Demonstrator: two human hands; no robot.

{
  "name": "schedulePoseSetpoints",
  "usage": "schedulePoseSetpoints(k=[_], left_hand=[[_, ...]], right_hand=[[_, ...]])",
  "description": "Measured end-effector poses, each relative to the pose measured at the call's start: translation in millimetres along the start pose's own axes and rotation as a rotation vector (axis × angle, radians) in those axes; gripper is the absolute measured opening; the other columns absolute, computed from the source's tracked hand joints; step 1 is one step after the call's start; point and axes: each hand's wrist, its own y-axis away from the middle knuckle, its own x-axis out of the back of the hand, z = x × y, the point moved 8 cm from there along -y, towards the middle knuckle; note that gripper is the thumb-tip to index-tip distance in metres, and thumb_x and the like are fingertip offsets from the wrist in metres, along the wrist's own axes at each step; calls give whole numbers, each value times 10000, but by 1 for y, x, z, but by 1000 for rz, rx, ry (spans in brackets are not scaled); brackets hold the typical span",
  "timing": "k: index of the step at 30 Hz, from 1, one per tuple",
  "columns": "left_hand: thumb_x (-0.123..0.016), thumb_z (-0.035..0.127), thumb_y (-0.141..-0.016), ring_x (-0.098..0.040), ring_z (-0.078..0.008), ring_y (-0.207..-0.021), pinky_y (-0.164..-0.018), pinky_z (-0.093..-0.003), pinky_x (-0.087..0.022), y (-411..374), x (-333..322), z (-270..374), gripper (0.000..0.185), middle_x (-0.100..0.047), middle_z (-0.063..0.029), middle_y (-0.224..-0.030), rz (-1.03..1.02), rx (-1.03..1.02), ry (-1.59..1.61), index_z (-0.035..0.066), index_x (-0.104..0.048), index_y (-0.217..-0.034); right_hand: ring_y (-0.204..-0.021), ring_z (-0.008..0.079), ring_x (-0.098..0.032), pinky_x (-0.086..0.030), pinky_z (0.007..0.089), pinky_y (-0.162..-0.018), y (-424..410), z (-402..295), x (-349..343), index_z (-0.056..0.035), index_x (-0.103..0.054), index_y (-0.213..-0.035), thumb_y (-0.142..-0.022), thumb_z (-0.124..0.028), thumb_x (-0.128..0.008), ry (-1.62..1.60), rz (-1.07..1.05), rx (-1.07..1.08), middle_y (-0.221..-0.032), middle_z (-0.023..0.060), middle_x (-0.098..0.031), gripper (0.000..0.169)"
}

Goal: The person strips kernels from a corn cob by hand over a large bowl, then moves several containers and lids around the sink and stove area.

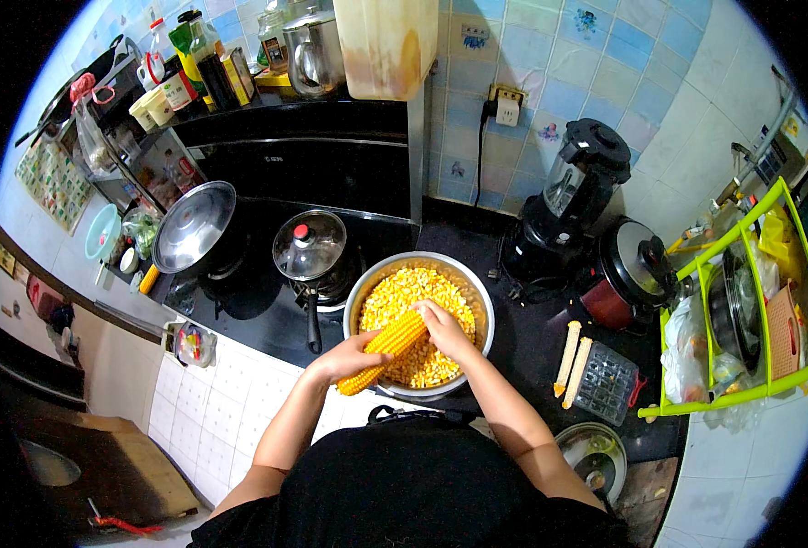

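Observation:
A yellow ear of corn (384, 351) lies slantwise over the near left part of a large metal bowl (487, 322), its lower end past the rim. My left hand (353, 357) is wrapped around its lower half. At the upper end, the fingers of my right hand (442, 330) touch the cob; whether they pinch a kernel cannot be seen. Loose corn kernels (414, 288) fill much of the bowl. Two stripped corncobs (577, 373) rest on the black counter to the right, beside a clear plastic tray (606, 382).
Left of the bowl, a small lidded pot (310, 246) stands on the stove, its handle pointing towards me. A wok lid (194, 227) is further left. A blender (568, 198), a red and black electric cooker (623, 274), a glass lid (592, 455) and a green rack (739, 404) stand right.

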Motion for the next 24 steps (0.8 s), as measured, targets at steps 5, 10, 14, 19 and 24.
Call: schedulePoseSetpoints(k=[5, 10, 14, 19, 24], left_hand=[[-663, 260, -804, -548, -121, -954, -832, -269, -458, 2, -1, 8, 612, -599, -81, -1085, 34, -27, -145, -8, -432, -1304], [-678, 277, -795, -552, -148, -966, -857, -273, -443, -1, -2, 8, 656, -609, -117, -1062, -5, 8, -112, -8, -415, -1324], [-688, 290, -787, -544, -170, -1008, -892, -283, -433, 1, -5, 15, 688, -594, -147, -1099, -29, 15, -71, -23, -401, -1329], [-741, 347, -728, -533, -223, -1081, -931, -305, -418, -1, 6, 9, 826, -560, -213, -1158, 48, -12, -223, -66, -360, -1333], [-757, 370, -696, -568, -276, -1065, -922, -325, -430, 2, 9, 15, 852, -568, -270, -1135, 112, -31, -388, -78, -378, -1314]], right_hand=[[-840, 156, -541, -463, 289, -639, -2, 15, 3, -143, -566, -1076, -993, -364, -267, -29, -2, -123, -995, 42, -577, 381], [-1023, 225, -536, -493, 361, -729, 5, 28, 2, -151, -532, -1168, -968, -452, -291, -197, -61, -352, -1149, 65, -565, 434], [-926, 147, -524, -481, 273, -637, 6, 23, 0, -120, -501, -1219, -959, -450, -348, -163, -10, -325, -1131, 29, -543, 447], [-745, 160, -549, -478, 293, -549, 2, 11, 6, -102, -538, -1152, -968, -398, -341, -81, -2, -223, -1118, 29, -578, 401], [-591, 124, -471, -436, 262, -500, 3, 31, 7, -96, -532, -1120, -976, -389, -335, -290, -64, -333, -1036, 47, -535, 382]])
